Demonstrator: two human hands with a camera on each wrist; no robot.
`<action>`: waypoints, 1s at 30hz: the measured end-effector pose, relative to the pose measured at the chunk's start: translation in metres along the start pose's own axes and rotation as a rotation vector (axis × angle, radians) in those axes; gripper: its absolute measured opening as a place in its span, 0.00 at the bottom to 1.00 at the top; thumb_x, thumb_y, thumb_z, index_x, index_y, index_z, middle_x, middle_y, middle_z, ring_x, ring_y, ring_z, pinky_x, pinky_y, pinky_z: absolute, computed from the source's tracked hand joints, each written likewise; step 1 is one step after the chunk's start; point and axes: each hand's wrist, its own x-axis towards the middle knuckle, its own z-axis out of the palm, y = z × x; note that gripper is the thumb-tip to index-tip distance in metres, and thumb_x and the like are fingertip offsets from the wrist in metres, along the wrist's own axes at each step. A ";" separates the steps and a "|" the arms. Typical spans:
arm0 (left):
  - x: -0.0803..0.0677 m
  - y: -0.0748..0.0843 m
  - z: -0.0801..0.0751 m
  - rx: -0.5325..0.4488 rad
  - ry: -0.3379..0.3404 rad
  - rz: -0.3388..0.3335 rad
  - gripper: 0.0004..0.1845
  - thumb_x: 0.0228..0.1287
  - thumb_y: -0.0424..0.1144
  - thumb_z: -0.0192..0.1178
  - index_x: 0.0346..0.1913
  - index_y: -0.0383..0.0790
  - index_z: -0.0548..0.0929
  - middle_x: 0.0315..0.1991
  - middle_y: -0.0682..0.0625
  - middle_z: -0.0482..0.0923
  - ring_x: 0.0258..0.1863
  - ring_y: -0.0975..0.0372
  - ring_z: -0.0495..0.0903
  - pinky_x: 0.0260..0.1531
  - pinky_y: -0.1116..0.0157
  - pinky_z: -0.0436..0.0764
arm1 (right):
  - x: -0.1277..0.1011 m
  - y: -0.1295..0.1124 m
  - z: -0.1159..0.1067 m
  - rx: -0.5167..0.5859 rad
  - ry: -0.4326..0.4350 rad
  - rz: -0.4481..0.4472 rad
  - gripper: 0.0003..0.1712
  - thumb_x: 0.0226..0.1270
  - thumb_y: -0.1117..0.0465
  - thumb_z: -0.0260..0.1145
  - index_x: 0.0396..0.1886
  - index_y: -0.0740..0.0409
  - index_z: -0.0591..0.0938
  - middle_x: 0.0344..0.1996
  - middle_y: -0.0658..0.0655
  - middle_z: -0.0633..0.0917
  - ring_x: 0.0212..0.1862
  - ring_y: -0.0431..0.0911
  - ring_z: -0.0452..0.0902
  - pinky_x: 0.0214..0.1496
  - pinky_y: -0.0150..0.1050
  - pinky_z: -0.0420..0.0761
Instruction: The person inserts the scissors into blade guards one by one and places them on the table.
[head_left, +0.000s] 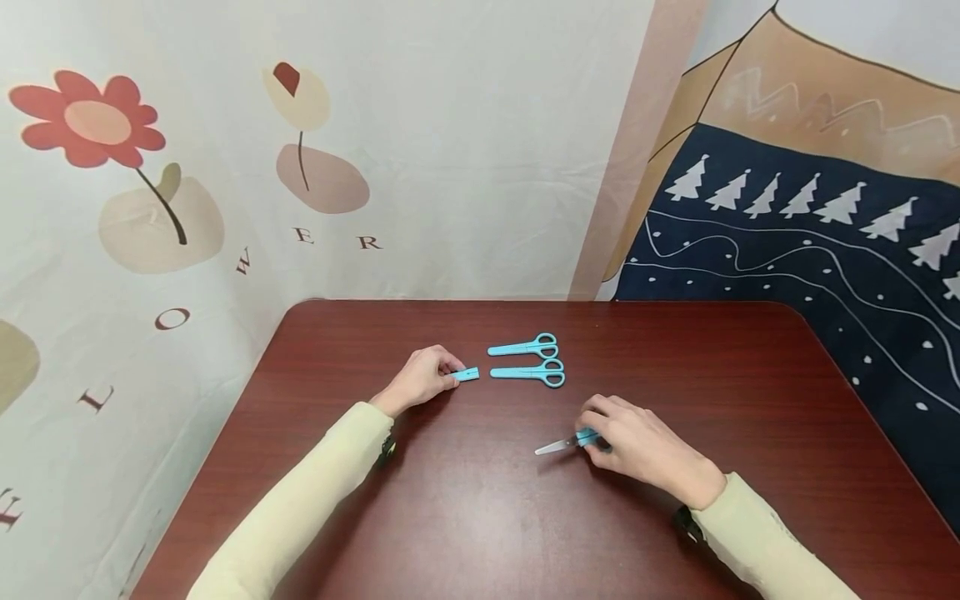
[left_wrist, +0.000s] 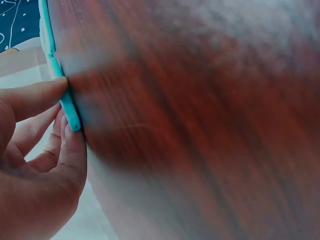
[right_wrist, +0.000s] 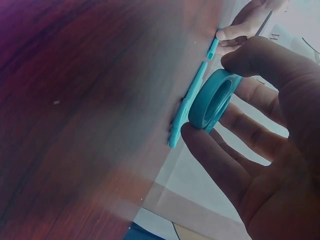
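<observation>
Both forearms lie forward, left grip (head_left: 422, 377) and right grip (head_left: 634, 444) curled, pinching.

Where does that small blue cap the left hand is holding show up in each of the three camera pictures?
Head: the cap lies just left of centre, at the left hand's fingertips, beside two capped scissors.
Left wrist: the cap is near the left edge, pinched by thumb and fingers.
Right wrist: the cap is small, at top right.
Shared landmark: the dark red table.
</observation>
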 end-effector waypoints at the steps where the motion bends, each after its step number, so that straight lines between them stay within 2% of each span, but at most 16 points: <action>1: 0.000 0.000 0.000 0.005 -0.003 0.001 0.05 0.63 0.29 0.71 0.41 0.39 0.92 0.41 0.49 0.82 0.39 0.59 0.80 0.42 0.61 0.80 | 0.000 0.000 0.000 0.001 0.000 0.000 0.13 0.57 0.60 0.79 0.41 0.50 0.86 0.43 0.49 0.80 0.41 0.43 0.75 0.36 0.36 0.82; 8: -0.004 0.004 0.000 0.038 0.004 0.014 0.06 0.67 0.28 0.67 0.44 0.37 0.89 0.43 0.47 0.83 0.42 0.56 0.81 0.46 0.57 0.81 | 0.000 0.001 0.000 0.013 0.021 0.010 0.12 0.58 0.60 0.79 0.40 0.48 0.86 0.43 0.48 0.80 0.40 0.42 0.75 0.33 0.34 0.80; 14: -0.012 0.006 -0.001 0.059 0.038 0.055 0.07 0.68 0.28 0.66 0.46 0.37 0.88 0.44 0.47 0.83 0.45 0.54 0.82 0.48 0.55 0.81 | 0.001 0.000 0.000 0.046 0.033 0.034 0.13 0.57 0.61 0.79 0.41 0.48 0.85 0.44 0.47 0.81 0.39 0.40 0.76 0.33 0.33 0.80; 20: -0.021 0.013 -0.004 0.061 0.080 0.124 0.07 0.70 0.30 0.66 0.48 0.37 0.87 0.45 0.48 0.82 0.44 0.55 0.81 0.48 0.55 0.81 | 0.005 -0.002 0.000 0.066 0.069 0.050 0.15 0.57 0.62 0.78 0.44 0.49 0.85 0.42 0.44 0.83 0.36 0.36 0.76 0.34 0.34 0.81; 30: -0.044 0.030 -0.003 -0.009 0.156 0.248 0.08 0.69 0.29 0.66 0.48 0.39 0.87 0.43 0.51 0.80 0.36 0.59 0.76 0.39 0.60 0.78 | 0.006 -0.006 0.000 0.090 0.127 0.060 0.15 0.56 0.63 0.78 0.42 0.48 0.85 0.39 0.42 0.81 0.33 0.34 0.75 0.34 0.33 0.81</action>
